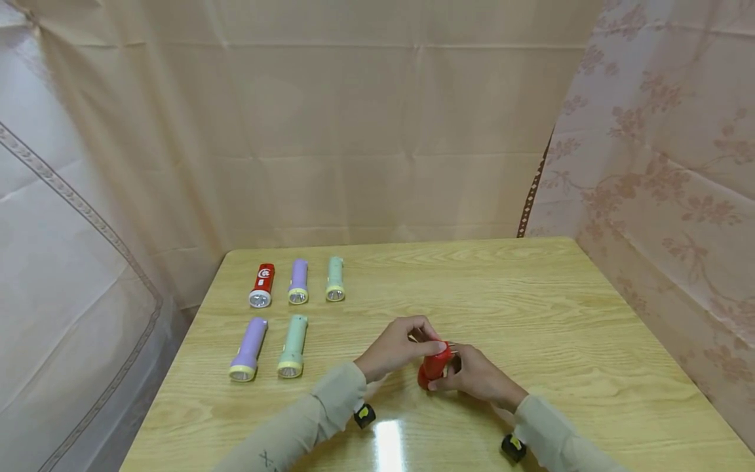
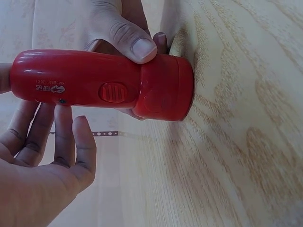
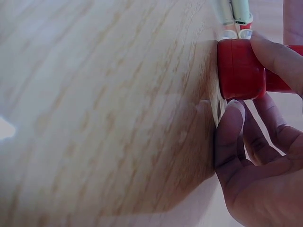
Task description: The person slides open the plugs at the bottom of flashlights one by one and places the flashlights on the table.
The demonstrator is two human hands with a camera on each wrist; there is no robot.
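A red flashlight (image 1: 436,365) stands head-down on the wooden table, its wide lamp end against the tabletop. My left hand (image 1: 398,345) holds its upper tail end, thumb across the top and fingertips along the side. Lower down, my right hand (image 1: 480,379) grips it around the wide head. In the left wrist view, the red body (image 2: 78,75) shows a ribbed switch (image 2: 113,92) and small white print. The right wrist view has the thumb and fingers of the right hand (image 3: 270,175) around the red head (image 3: 241,68). The lens is hidden against the table.
On the table's left side lie a red-and-white flashlight (image 1: 263,285), two purple flashlights (image 1: 299,278) and two mint green ones (image 1: 293,347), in two rows with lenses toward me. Cloth curtains (image 1: 377,131) hang behind the table (image 1: 531,295) and at both sides.
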